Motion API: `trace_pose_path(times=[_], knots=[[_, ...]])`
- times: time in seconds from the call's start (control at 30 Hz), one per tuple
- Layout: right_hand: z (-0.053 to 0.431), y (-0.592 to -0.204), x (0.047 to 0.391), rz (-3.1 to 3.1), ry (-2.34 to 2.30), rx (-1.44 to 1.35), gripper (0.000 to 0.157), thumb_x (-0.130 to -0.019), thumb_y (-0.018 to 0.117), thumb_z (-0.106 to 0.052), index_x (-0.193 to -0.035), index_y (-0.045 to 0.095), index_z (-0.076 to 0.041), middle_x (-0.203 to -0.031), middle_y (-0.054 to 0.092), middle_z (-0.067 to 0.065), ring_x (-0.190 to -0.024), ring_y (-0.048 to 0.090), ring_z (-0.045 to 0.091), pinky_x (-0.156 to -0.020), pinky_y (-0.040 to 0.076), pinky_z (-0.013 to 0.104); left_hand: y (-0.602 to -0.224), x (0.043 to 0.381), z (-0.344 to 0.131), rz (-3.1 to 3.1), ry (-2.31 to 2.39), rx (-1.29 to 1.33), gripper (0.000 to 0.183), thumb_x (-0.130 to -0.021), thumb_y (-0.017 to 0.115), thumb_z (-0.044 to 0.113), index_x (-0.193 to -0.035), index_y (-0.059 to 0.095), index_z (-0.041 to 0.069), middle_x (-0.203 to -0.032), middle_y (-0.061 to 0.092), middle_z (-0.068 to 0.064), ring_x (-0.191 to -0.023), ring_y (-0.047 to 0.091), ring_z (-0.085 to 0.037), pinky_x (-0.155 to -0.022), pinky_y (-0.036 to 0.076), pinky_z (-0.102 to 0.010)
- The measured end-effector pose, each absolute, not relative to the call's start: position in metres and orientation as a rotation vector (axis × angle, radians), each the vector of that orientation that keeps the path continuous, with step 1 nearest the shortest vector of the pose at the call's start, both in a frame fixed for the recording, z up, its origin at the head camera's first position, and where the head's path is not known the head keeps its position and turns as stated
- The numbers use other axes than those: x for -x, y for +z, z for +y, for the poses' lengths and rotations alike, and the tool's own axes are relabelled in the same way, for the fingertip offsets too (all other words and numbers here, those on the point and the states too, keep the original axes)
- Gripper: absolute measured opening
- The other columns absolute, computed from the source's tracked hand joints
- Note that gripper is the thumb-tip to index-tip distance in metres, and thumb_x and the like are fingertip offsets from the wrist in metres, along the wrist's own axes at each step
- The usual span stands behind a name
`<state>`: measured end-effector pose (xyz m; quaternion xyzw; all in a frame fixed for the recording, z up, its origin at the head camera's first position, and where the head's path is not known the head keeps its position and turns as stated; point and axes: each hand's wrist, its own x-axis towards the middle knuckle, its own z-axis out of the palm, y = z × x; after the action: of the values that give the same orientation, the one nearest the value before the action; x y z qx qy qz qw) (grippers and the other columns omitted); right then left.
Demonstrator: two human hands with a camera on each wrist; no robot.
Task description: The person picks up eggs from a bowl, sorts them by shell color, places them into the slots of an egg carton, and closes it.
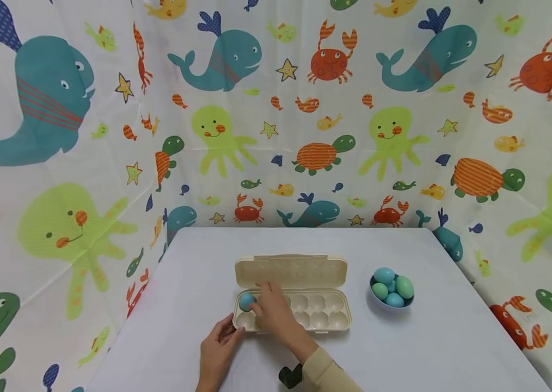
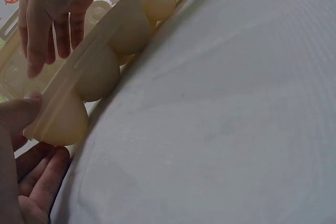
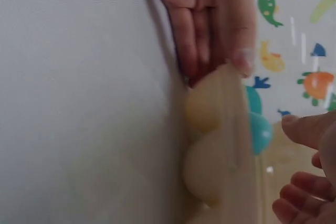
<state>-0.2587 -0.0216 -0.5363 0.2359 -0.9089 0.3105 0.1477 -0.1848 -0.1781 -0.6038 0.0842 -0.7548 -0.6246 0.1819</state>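
A cream egg carton (image 1: 325, 322) lies with its lid (image 1: 290, 272) raised at the back. One blue egg (image 1: 247, 301) sits in the back cup at the left end. Two rounded turquoise egg surfaces (image 3: 261, 134) show above the carton rim in the right wrist view. My left hand (image 1: 218, 348) grips the carton's front left corner, thumb on the rim and fingers below it. Over the left cups hovers my right hand (image 1: 276, 313), fingers loosely bent and apart; its thumb is clear of the eggs in the right wrist view. It hides some cups from the head view.
To the right of the carton stands a small bowl (image 1: 387, 309) with several blue and green eggs (image 1: 404, 287). A white cloth covers the table (image 1: 433, 348). A curtain (image 1: 266, 190) printed with sea animals surrounds the table's back and sides.
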Motion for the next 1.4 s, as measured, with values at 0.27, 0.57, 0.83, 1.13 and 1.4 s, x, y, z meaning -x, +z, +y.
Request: trace_pose_path(times=[0.27,0.57,0.83,1.13,1.4], knots=[[0.005,-0.508,0.258,-2.450,0.772,-0.695,0.047,-0.087,0.078,-0.027,-0.124,0.061,-0.003,-0.117,0.063,0.012,-0.110,0.061,0.027,-0.093,0.056,0.040,-0.602,0.185,-0.178,-2.120,-1.787,-0.277,0.051,-0.082,0.084,0.017,-0.128,0.066,0.004,-0.117,0.073,-0.017,-0.094,0.071,-0.003,-0.077,0.055,-0.009],[0.026,-0.468,0.253,-2.381,0.710,-0.716,0.045,-0.087,0.078,-0.026,-0.124,0.063,-0.005,-0.114,0.065,0.008,-0.106,0.062,0.023,-0.091,0.058,0.038,-0.601,0.184,-0.178,-2.134,-1.787,-0.286,0.053,-0.082,0.084,0.020,-0.129,0.065,0.004,-0.119,0.072,-0.017,-0.093,0.069,0.000,-0.078,0.055,-0.009],[0.054,-0.454,0.255,-2.294,0.642,-0.690,0.049,-0.082,0.083,-0.025,-0.122,0.063,-0.006,-0.117,0.063,0.008,-0.109,0.063,0.024,-0.094,0.057,0.038,-0.603,0.186,-0.177,-2.114,-1.766,-0.280,0.051,-0.081,0.085,0.021,-0.126,0.067,0.003,-0.114,0.074,-0.018,-0.091,0.071,-0.002,-0.077,0.057,-0.011],[0.102,-0.449,0.259,-2.297,0.614,-0.556,0.049,-0.083,0.081,-0.022,-0.123,0.061,-0.004,-0.123,0.060,0.014,-0.111,0.056,0.032,-0.089,0.053,0.046,-0.603,0.187,-0.176,-2.128,-1.766,-0.286,0.052,-0.081,0.084,0.021,-0.127,0.067,0.003,-0.115,0.073,-0.018,-0.094,0.071,-0.005,-0.078,0.056,-0.010],[0.146,-0.442,0.267,-2.244,0.605,-0.439,0.047,-0.083,0.079,-0.016,-0.123,0.061,0.000,-0.122,0.060,0.020,-0.107,0.056,0.039,-0.088,0.051,0.053,-0.569,0.174,-0.169,-2.163,-1.767,-0.295,0.048,-0.084,0.080,0.010,-0.128,0.064,-0.003,-0.116,0.072,-0.023,-0.098,0.073,-0.018,-0.079,0.055,-0.008]])
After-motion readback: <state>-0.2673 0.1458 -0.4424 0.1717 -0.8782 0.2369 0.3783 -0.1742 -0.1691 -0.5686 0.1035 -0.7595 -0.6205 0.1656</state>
